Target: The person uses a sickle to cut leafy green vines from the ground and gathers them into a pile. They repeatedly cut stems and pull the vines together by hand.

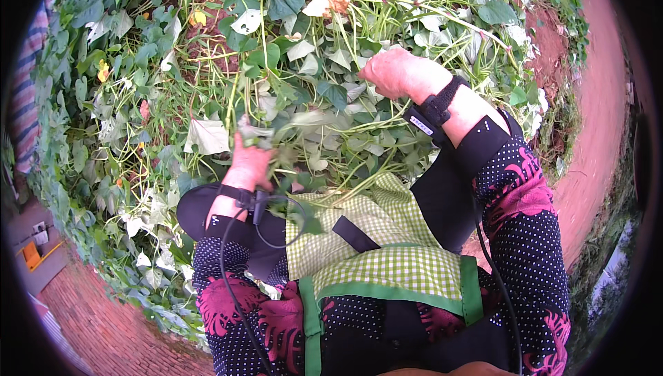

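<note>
My left hand (251, 163) is closed around the stems of a leafy vine (231, 101), which looks like sweet potato. Pale leaf undersides stick out above its thumb. Blurred leaves (311, 119) hang just to its right. My right hand (406, 73) reaches into the foliage farther out, its back towards me. Its fingertips are hidden, so whether they grip a stem cannot be told. A long thick stem (445, 12) runs across above it. Cut or loose stems (357, 182) lie against my green checked apron (383, 272).
Dense heart-shaped leaves (93, 112) spread all around, with reddish soil (549, 44) showing in gaps. A dirt path (595, 169) curves along the right. Brick paving (119, 324) lies at lower left, near an orange object (31, 256). Cables (228, 267) run along both sleeves.
</note>
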{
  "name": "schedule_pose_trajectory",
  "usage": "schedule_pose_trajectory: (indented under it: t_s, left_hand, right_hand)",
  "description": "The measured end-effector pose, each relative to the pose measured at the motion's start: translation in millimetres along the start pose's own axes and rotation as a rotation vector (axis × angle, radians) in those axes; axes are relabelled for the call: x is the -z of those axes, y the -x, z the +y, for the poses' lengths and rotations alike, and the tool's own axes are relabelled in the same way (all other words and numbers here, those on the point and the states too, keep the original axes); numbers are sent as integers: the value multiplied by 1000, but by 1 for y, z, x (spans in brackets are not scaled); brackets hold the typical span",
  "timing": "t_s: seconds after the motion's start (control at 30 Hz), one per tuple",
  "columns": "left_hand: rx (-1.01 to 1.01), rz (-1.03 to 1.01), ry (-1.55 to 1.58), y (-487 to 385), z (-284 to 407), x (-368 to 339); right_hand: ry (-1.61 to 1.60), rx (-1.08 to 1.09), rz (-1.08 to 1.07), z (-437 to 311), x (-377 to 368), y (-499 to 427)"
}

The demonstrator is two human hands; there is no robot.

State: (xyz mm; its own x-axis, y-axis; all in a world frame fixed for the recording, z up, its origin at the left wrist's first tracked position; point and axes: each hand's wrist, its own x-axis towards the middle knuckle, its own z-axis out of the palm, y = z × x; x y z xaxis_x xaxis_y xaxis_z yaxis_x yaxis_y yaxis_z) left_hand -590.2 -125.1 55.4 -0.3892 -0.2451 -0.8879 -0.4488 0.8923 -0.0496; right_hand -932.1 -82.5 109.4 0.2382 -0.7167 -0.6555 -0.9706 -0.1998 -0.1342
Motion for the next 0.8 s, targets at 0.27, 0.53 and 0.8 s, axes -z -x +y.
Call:
schedule_pose_trajectory:
  t_s: [0.27,0.53,0.8]
  left_hand:
    - [470,686,39,6,-77,-39]
    - [514,695,362,-1,-78,-39]
    - [365,923,360,14,-54,-37]
  right_hand:
    - [-107,87,-68,-18,-38,43]
    - [-194,314,-325,-96,-136,57]
    - [-431,25,296,-30,-62,95]
